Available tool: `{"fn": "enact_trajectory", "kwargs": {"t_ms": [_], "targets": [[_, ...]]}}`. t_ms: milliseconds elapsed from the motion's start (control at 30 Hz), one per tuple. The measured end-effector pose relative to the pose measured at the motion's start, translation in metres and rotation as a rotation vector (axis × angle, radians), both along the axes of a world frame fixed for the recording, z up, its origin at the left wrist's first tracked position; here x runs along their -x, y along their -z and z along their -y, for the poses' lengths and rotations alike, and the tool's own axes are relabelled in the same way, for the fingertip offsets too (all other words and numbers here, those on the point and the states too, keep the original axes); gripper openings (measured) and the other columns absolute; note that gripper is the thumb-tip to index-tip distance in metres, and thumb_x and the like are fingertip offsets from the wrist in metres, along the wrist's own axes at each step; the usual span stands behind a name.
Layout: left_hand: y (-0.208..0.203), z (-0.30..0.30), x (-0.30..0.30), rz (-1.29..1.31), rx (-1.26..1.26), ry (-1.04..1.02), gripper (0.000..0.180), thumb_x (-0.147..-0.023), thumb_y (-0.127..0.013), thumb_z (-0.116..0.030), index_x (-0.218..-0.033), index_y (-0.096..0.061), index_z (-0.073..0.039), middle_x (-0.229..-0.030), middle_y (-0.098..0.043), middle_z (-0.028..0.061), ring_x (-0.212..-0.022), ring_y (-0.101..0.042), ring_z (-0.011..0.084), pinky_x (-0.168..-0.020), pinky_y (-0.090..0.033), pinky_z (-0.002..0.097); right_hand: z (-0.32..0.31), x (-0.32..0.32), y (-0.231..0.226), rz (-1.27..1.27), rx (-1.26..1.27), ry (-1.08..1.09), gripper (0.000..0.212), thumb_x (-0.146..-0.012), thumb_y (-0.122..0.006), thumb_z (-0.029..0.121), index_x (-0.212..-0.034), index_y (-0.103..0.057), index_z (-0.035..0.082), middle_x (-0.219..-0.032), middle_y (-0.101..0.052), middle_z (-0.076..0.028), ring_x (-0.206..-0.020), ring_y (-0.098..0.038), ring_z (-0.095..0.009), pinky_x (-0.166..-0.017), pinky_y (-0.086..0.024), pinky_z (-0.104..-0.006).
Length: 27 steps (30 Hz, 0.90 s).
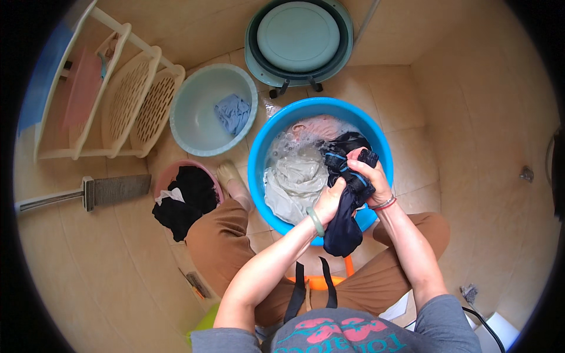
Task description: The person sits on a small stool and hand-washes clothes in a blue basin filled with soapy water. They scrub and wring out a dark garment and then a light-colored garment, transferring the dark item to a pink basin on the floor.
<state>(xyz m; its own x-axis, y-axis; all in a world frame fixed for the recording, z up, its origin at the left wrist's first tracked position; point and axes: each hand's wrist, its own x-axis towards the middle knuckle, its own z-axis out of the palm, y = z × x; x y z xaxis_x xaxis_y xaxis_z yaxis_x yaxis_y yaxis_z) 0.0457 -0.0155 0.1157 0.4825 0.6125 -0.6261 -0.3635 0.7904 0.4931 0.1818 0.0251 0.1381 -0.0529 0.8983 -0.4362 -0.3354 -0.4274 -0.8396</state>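
Both my hands grip a dark navy garment (342, 230) with light blue stripes over the right side of a blue basin (257, 170). My left hand (329, 202), with a green bangle at its wrist, is closed on the cloth's left side. My right hand (376, 178) is wrapped round the bunched striped part. One end of the garment hangs over the basin's near rim, while dark cloth also lies in the water at the far side. Beside it in the sudsy water are a white garment (294, 182) and a pink cloth (322, 126).
A pale green basin (182, 112) holding a blue cloth (232, 113) stands at the far left. Nearer is a pink basin (215, 176) with black clothes (191, 197). Folded basins (299, 35) lean at the back wall. A cream rack (120, 97) and a flat brush (118, 191) are left.
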Motion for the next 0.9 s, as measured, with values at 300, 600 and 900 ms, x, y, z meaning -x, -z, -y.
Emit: {"fn": "enact_trajectory", "kwargs": {"t_ms": [300, 600, 900], "targets": [[0.082, 0.020, -0.025, -0.310, -0.160, -0.298, 0.065, -0.096, -0.038, -0.059, -0.090, -0.063, 0.002, -0.071, -0.062, 0.0069, -0.064, -0.058, 0.0181, -0.060, -0.046, 0.0368, -0.001, 0.025, 0.027, 0.797, -0.334, 0.006, 0.020, -0.073, -0.067, 0.006, -0.086, -0.053, 0.000, -0.072, -0.057, -0.013, -0.068, -0.058, -0.016, -0.065, -0.048, -0.0325], [-0.006, -0.025, 0.009, 0.034, 0.111, 0.069, 0.070, -0.093, -0.044, -0.062, -0.132, -0.046, -0.005, -0.114, -0.057, 0.0068, -0.106, -0.053, 0.0120, -0.092, -0.043, 0.0262, -0.009, 0.004, 0.035, 0.561, -0.197, -0.066, 0.041, -0.087, -0.069, 0.038, -0.105, -0.058, 0.002, -0.091, -0.063, -0.007, -0.086, -0.058, -0.013, -0.080, -0.047, -0.0273], [-0.042, -0.019, 0.016, 0.016, 0.190, -0.046, 0.037, -0.083, -0.072, -0.034, -0.102, -0.063, -0.004, -0.085, -0.066, 0.0029, -0.068, -0.062, 0.0120, -0.060, -0.051, 0.0255, -0.004, -0.007, -0.004, -0.216, -0.091, -0.287, 0.083, -0.082, -0.068, 0.053, -0.144, -0.035, 0.008, -0.136, -0.046, -0.008, -0.125, -0.044, -0.020, -0.106, -0.034, -0.0344]]}}
